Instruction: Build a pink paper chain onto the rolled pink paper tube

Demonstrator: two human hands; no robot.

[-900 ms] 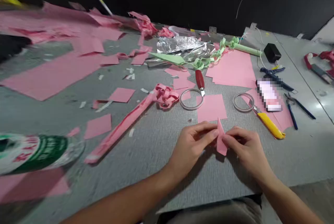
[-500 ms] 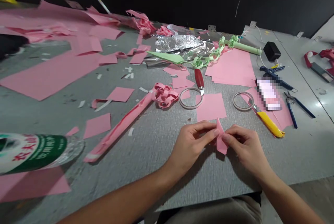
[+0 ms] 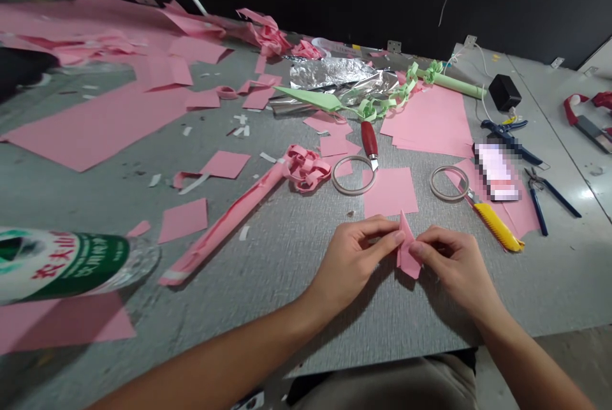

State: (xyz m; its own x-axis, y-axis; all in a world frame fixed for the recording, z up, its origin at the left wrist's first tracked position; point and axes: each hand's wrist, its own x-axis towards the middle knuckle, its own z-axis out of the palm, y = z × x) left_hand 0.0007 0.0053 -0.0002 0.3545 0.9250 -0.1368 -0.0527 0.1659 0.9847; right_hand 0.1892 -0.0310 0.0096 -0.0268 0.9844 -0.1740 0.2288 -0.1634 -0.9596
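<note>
Between my two hands, low over the table, is a small folded piece of pink paper [image 3: 408,258] with a pointed top. My left hand [image 3: 359,256] pinches its left side between thumb and fingers. On the other side, my right hand [image 3: 452,260] grips the right edge, thumb in front and fingers curled behind. Just beyond lies a flat pink paper square [image 3: 391,191]. A red-handled craft knife [image 3: 370,139] and a metal ring [image 3: 333,175] lie past my left hand. Beyond my right hand are a second ring [image 3: 432,183] and a yellow utility knife [image 3: 498,226].
A rolled pink paper stick [image 3: 224,224] with a curled paper chain lies left. Behind are crumpled foil [image 3: 329,73] and a green paper chain [image 3: 368,108]. A water bottle [image 3: 102,263] lies at the left edge. Pliers [image 3: 554,196], a phone [image 3: 496,171] and a black adapter [image 3: 504,92] stand right.
The lower part of the folded pink paper now spreads wider toward the right. Both hands keep their pinch. The whole view has shifted slightly.
</note>
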